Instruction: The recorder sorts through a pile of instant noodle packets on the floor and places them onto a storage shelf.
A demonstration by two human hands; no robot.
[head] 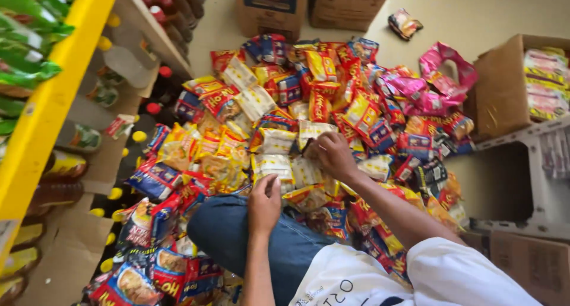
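A dense heap of glossy red, yellow and blue snack packets (309, 116) covers the floor ahead, leaving no bare gap between them, so a hand can only come at it from above. The yellow-edged shelf rack with capped bottles (71, 104) walls off the left, brown cardboard boxes (309, 6) close the far end, and an open cardboard box (504, 86) beside a white plastic stool (534, 181) blocks the right. Bare cream floor (475, 15) lies open at far right, holding one stray packet (404, 22).
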